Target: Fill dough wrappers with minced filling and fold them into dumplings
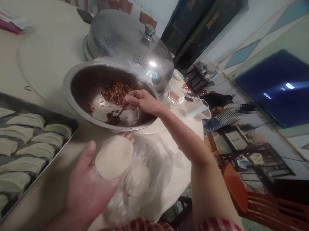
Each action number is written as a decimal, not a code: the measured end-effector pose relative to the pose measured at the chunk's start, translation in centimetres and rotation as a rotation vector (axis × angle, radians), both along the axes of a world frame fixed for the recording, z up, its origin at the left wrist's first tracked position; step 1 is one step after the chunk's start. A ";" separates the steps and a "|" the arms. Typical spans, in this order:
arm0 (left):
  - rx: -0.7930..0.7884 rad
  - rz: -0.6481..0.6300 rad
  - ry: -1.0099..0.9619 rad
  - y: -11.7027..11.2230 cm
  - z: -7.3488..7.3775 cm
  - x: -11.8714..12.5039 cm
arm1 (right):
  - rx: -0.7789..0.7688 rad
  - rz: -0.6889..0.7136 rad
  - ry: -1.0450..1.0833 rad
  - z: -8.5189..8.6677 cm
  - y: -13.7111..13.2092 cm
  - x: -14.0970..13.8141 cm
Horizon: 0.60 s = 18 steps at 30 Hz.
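On the palm of my left hand [89, 188] lies a round dumpling wrapper [114, 157], with the thumb out to the side and most of the fingers hidden under the dough. My right hand [142, 101] reaches over a large steel bowl [77, 115] and pinches the handle of a spoon [123, 108]. The spoon's tip is down in a dark clump of filling at the near side of the bowl. More chopped filling [116, 92] is heaped toward the bowl's far side. Below the bowl, a ball of dough [138, 179] sits under clear plastic.
Several folded dumplings lie in rows on a metal tray [74, 122] at the left. A domed steel steamer lid [128, 33] stands behind the bowl. To the right are a white basket [205, 113], an orange chair [235, 190] and a person in a striped top [227, 118].
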<state>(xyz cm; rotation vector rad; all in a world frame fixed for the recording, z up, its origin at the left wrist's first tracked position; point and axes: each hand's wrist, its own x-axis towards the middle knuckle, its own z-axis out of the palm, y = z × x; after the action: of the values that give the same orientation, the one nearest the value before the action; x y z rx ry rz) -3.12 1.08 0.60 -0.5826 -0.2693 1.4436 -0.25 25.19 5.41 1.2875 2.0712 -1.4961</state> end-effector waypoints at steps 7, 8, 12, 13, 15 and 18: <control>0.008 0.024 0.011 0.2 0.0 0.1 | 0.368 0.133 0.043 0.9 0.8 -0.2; 0.012 0.018 0.013 0.2 0.0 0.1 | 0.397 0.149 0.042 0.9 0.9 -0.2; 0.006 -0.004 0.010 0.0 0.0 -0.1 | 0.369 0.204 0.045 0.6 0.6 0.0; 0.005 -0.009 0.005 -0.1 0.0 -0.1 | 0.338 0.210 0.054 0.4 0.4 0.0; 0.013 -0.014 -0.018 -0.2 0.0 -0.1 | 0.263 0.210 0.067 0.2 0.0 0.1; 0.044 -0.017 -0.063 -0.2 0.3 -0.1 | 0.171 0.229 0.074 0.2 -0.1 0.3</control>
<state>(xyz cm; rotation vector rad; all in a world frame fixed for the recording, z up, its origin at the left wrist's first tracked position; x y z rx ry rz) -3.23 0.91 0.87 -0.5934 -0.3445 1.4013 0.05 25.07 5.62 1.0204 2.3466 -1.3094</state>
